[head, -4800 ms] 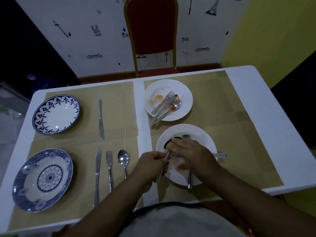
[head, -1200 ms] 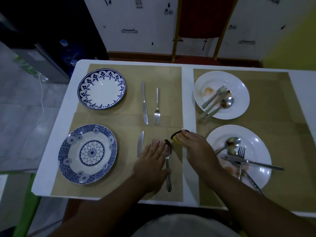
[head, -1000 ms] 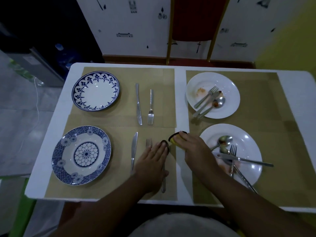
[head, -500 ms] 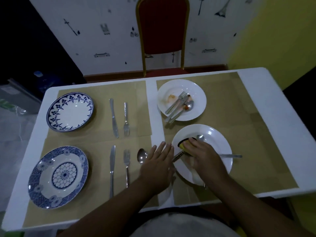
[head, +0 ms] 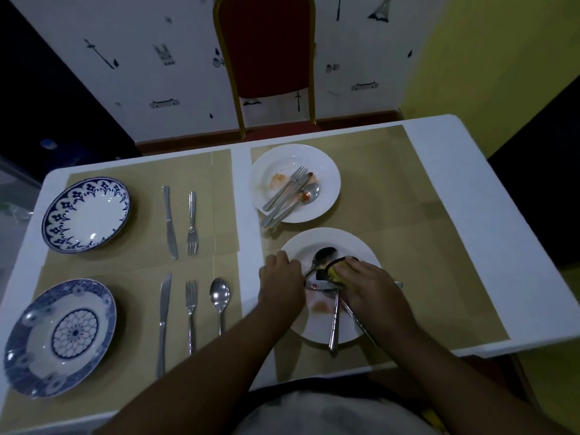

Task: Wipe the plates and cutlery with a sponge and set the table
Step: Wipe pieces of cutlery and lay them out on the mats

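Head view: your left hand (head: 281, 285) curls around a cutlery handle (head: 314, 285) on the near white plate (head: 345, 238) at the tabletop's (head: 489, 246) right side; your right hand (head: 373, 293) grips the yellow sponge (head: 336, 271) against it. You appear to be wiping cutlery. Next, likely lay the cleaned piece beside the far fork (head: 192, 221), where a spoon is missing.

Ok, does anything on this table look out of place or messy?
Yes. The far white plate and near white plate both carry reddish smears and loose cutlery. On the left, the far blue-patterned plate has only a knife and fork beside it, while the near setting also has a spoon.
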